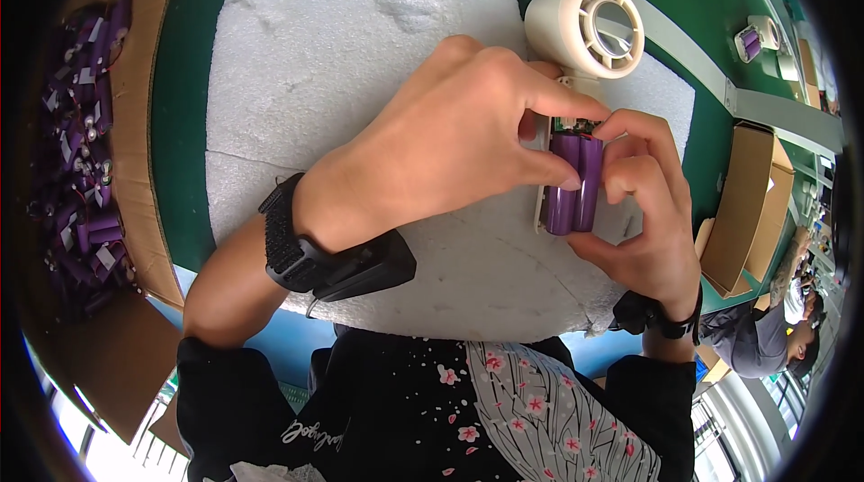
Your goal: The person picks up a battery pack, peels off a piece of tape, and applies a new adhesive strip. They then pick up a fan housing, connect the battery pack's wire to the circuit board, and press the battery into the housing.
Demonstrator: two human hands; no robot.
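A cream handheld fan point(549, 25) lies on the white foam sheet, its round head at the far end and its handle toward me. The handle is open and shows a pack of two purple battery cells point(572, 203), with a green circuit board point(567, 125) at the pack's far end. My left hand point(459, 126) is closed about it from the left, its thumb pressing on the cells and its index finger reaching over the board. From the right, my right hand point(661, 221) grips the pack with curled fingers, the thumb at its near end. Some fingertips are hidden.
The foam sheet point(315, 59) covers much of the green table point(180, 167). On the left stands a cardboard box point(139, 122) of purple battery packs point(81, 176). An open carton point(742, 212) stands at right. Farther right, another person point(756, 338) sits.
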